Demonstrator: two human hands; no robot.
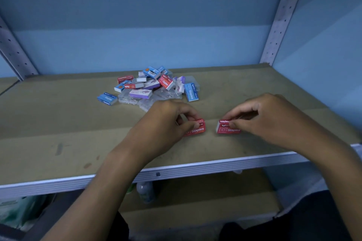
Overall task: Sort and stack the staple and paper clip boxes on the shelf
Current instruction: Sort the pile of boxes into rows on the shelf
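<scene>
My left hand [166, 121] pinches a red staples stack [195, 128] of 2 boxes on the shelf [58, 123], and my right hand [260, 117] has its grip on another red stack [225, 128] of 2 just beside it, the stacks apart. Behind them lies a mixed pile [150, 86] of blue, red and purple boxes with clear plastic cases. A lone blue box [107, 99] sits at the pile's left.

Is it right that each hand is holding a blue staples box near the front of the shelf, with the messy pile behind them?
Not quite. The head view shows the left hand and right hand each on a red staples box, one at and one at, not blue. They are near the front of the shelf, with the pile behind.
</scene>
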